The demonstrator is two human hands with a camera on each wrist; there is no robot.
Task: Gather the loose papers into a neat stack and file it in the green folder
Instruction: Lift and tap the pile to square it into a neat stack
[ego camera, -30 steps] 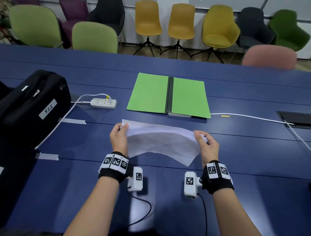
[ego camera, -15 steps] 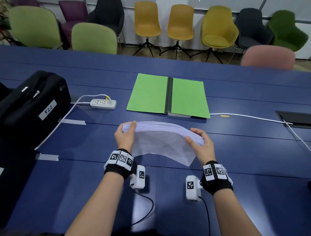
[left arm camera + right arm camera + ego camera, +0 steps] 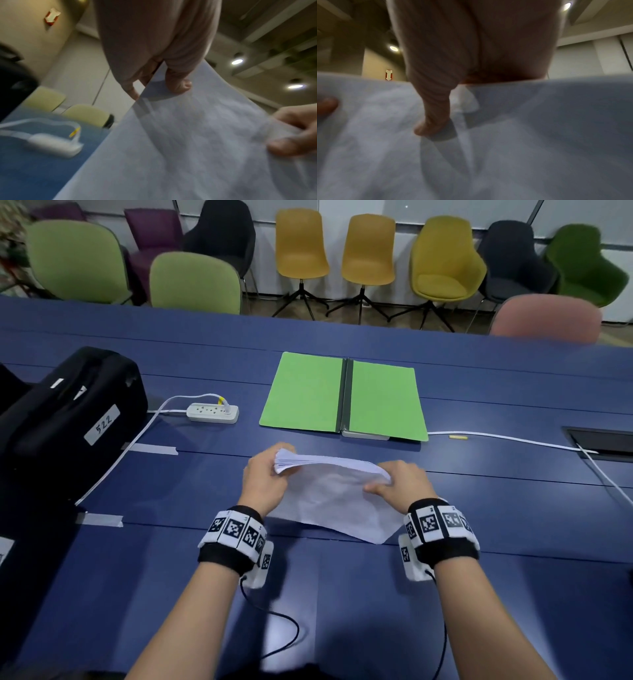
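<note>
A stack of white papers (image 3: 329,491) is held above the blue table (image 3: 513,508), bowed upward between both hands. My left hand (image 3: 270,474) grips its left end, thumb on the near face, as the left wrist view shows on the papers (image 3: 197,135). My right hand (image 3: 394,482) grips the right end, its thumb pressed on the papers (image 3: 539,135). The lower corner of the sheets hangs down toward me. The green folder (image 3: 342,398) lies open flat on the table just beyond the stack.
A white power strip (image 3: 212,412) with its cable lies left of the folder. A black case (image 3: 65,419) stands at the left edge. A white cable (image 3: 513,440) runs right to a table hatch (image 3: 603,440). Chairs line the far side.
Both hands have moved closer together, and the papers now bow more and look narrower between them. The left end of the stack has risen a little.
</note>
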